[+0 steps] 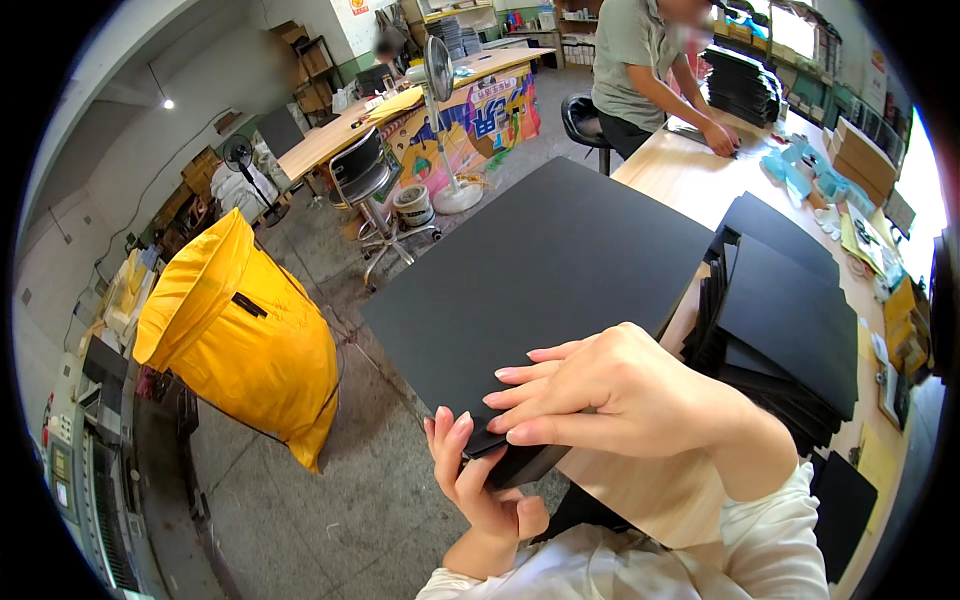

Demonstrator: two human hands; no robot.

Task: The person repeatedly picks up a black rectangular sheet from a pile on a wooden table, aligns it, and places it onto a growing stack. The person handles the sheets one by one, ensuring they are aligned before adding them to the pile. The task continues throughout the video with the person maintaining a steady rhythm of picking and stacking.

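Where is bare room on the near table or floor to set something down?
On the near table, bare wood shows between the right hand and white clothing, and between the black board and the co-worker. Bare floor lies between the yellow bag and the left hand. Black sheets and blue pieces crowd the table's right side.

Black board (550, 260) I hold: smooth, matt face; card or plastic, I cannot tell which. Black sheets (790, 310) stacked at my right: same matt, smooth finish. Worktable (645, 495): pale wood-grain top, smooth, shiny where light strikes. My sleeve (775, 535): soft white cloth, creased. Yellow sack (265, 350): crinkled, slight gloss, plastic or coated cloth. Floor (370, 530): hard, dull, scuffed. Chair base (385, 238): polished metal.
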